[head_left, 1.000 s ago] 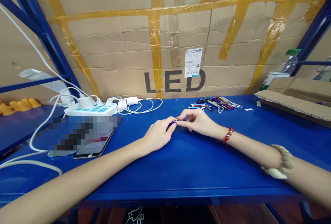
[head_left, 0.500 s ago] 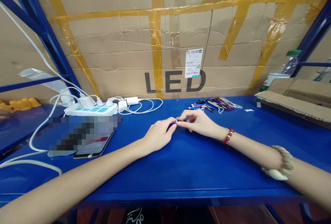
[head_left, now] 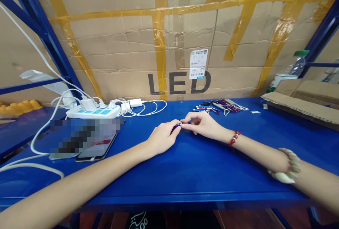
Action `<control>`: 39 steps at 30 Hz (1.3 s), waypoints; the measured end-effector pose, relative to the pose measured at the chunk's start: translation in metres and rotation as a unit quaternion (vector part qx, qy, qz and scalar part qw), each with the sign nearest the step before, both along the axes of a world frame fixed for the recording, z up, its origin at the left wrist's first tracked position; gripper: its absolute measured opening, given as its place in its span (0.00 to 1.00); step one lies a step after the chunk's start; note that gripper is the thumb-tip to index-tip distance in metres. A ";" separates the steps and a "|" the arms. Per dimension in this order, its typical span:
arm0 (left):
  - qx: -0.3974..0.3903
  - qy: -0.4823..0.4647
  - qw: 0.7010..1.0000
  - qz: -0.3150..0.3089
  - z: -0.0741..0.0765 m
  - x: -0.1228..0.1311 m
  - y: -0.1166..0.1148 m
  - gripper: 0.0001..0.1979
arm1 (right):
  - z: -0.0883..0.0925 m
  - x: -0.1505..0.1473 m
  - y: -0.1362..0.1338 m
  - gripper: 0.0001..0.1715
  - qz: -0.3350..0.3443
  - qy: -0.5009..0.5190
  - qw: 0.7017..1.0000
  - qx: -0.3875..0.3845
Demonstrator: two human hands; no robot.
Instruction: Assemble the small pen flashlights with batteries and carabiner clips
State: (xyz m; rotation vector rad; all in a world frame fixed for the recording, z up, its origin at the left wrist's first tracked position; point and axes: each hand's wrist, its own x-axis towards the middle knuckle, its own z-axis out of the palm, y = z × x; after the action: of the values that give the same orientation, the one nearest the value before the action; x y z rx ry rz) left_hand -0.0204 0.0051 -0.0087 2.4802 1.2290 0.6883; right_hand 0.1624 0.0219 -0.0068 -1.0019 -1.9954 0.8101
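Note:
My left hand and my right hand meet above the middle of the blue tabletop. Between them is a slim purple keychain tube with a shiny silver part near its middle. The left thumb and fingers pinch one end of it; the right thumb and index finger close on the other. My fingers cover much of the tube. Just behind the right hand lies a pile of similar keychain tubes in blue, red, purple, black and silver, some with metal carabiner clips.
At left are a white power strip with chargers and looping cables, and a phone beside a pixelated area. An open cardboard box and a green-capped bottle are at right. A large taped carton stands behind.

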 end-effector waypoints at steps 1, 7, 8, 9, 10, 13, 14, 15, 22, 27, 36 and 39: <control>0.000 -0.001 1.000 0.000 0.000 0.000 0.000 0.13 | 0.000 0.000 0.000 0.18 0.000 0.000 1.000 0.001; -0.015 -0.004 1.000 -0.012 0.001 0.000 0.000 0.13 | 0.001 0.000 0.001 0.19 0.006 0.011 1.000 0.009; -0.017 -0.006 1.000 -0.012 0.001 0.000 0.000 0.13 | 0.001 0.000 0.000 0.19 0.007 0.011 1.000 0.010; -0.019 -0.008 1.000 -0.012 0.001 0.000 0.000 0.13 | 0.001 0.000 0.000 0.19 0.007 0.011 1.000 0.013; -0.020 -0.011 1.000 -0.012 0.001 0.000 0.000 0.13 | 0.001 0.000 0.000 0.19 0.007 0.010 1.000 0.016; -0.023 -0.022 0.999 -0.012 0.001 0.000 -0.001 0.13 | 0.001 0.000 -0.001 0.19 0.008 0.009 0.999 0.033; -0.024 -0.027 0.999 -0.011 0.001 0.000 -0.001 0.13 | 0.001 0.000 0.000 0.18 0.009 0.011 0.999 0.039; -0.024 -0.032 0.999 -0.010 0.001 0.000 -0.001 0.13 | 0.001 0.000 0.000 0.18 0.010 0.012 0.999 0.046; -0.026 -0.047 0.999 -0.005 0.001 0.000 0.000 0.13 | 0.001 0.001 0.001 0.17 0.019 0.011 0.997 0.076; -0.019 -0.050 0.998 -0.015 0.002 0.000 0.000 0.14 | 0.000 0.000 0.001 0.18 0.010 0.044 0.996 0.071; -0.011 -0.033 0.999 -0.012 0.002 0.000 -0.001 0.14 | -0.001 0.001 0.005 0.18 0.020 0.067 0.997 0.034; -0.008 -0.024 1.000 -0.005 0.003 0.000 -0.002 0.14 | 0.000 0.001 0.004 0.18 0.021 0.071 0.997 0.029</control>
State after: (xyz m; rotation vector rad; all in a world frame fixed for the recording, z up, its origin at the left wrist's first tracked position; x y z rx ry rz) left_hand -0.0205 0.0035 -0.0058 2.4408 1.1990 0.7291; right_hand 0.1632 0.0257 -0.0067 -0.8481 -1.9131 0.8173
